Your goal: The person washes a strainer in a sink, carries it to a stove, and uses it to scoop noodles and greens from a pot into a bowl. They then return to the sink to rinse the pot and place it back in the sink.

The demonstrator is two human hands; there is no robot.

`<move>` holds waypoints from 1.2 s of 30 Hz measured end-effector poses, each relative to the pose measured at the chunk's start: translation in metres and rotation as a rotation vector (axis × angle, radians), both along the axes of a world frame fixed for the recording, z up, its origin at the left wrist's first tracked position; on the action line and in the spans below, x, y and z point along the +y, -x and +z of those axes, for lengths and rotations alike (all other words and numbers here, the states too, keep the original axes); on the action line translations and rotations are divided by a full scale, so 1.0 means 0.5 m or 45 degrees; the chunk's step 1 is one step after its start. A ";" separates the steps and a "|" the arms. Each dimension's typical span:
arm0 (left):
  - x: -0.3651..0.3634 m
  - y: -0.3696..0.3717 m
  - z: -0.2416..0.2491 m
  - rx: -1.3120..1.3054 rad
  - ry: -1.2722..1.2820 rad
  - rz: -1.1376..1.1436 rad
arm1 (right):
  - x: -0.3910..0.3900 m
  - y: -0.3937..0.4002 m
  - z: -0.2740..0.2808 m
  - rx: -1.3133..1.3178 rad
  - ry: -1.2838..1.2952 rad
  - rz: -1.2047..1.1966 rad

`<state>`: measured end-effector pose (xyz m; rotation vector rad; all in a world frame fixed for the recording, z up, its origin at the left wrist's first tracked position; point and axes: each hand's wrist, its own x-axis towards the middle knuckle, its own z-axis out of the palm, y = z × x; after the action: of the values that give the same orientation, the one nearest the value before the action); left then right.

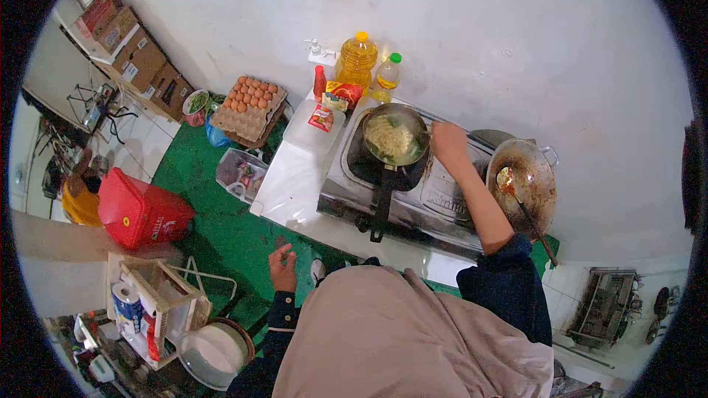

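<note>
A small dark pan [374, 158] stands on the left burner of the gas stove [442, 195], its handle pointing toward me. Pale noodles [389, 138] with green leaves lie in it. My right hand [447, 140] is at the pan's right edge, its fingers closed round something thin that I cannot make out. Down by my body, away from the stove, my left hand [282, 265] holds nothing, its fingers partly curled and apart. To the right a large wok [542, 177] with reddish stains holds a long-handled ladle [525, 210].
Behind the stove stand oil bottles [358, 63], a red sauce bottle [319, 82] and seasoning packets [321, 118] on a white container. Left are an egg tray [254, 121], a red bin [140, 210] and stacked boxes [140, 63].
</note>
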<state>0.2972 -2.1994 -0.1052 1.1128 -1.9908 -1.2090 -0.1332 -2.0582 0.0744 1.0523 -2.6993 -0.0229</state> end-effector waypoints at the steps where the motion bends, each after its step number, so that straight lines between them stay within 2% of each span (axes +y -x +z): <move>1: 0.000 0.000 0.001 -0.005 0.037 -0.008 | 0.001 0.015 -0.020 -0.047 0.037 0.027; 3: 0.004 -0.003 -0.003 0.050 -0.082 0.041 | -0.002 0.028 -0.036 -0.143 0.110 0.086; 6: 0.004 -0.011 0.000 0.056 -0.114 0.038 | -0.004 0.037 -0.028 -0.925 0.366 -0.124; 9: 0.002 -0.015 -0.007 0.049 -0.054 0.016 | 0.003 0.054 -0.025 -1.306 0.598 -0.319; 12: 0.000 -0.021 -0.005 0.035 -0.067 0.026 | 0.011 0.049 0.006 -1.174 0.635 -0.201; 15: 0.003 -0.024 -0.005 -0.002 -0.060 0.024 | 0.001 0.011 0.046 -0.430 0.408 0.074; 18: 0.003 -0.022 -0.022 0.037 -0.014 0.021 | -0.011 -0.024 0.011 -0.195 0.341 0.205; 21: 0.010 -0.019 -0.005 0.122 -0.070 0.036 | -0.021 -0.043 -0.026 -0.190 -0.033 0.144; 24: 0.011 -0.028 -0.013 0.177 -0.084 0.038 | -0.020 -0.041 0.014 -0.208 -0.013 0.090; 27: 0.007 -0.049 -0.023 0.108 -0.035 0.031 | -0.015 -0.018 0.021 -0.029 0.282 0.102; 30: 0.009 -0.057 -0.016 0.029 -0.019 0.023 | -0.022 0.032 -0.031 -0.006 0.159 0.049; 33: 0.008 -0.055 -0.014 0.060 -0.088 0.062 | -0.026 0.031 -0.064 -0.207 0.124 -0.006; 36: 0.002 -0.058 -0.024 0.057 -0.079 0.049 | -0.006 0.034 -0.057 -0.374 0.203 0.162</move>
<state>0.3263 -2.1985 -0.1171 1.1392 -1.9017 -1.2726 -0.1503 -2.0610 0.0458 1.2608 -2.8205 0.3921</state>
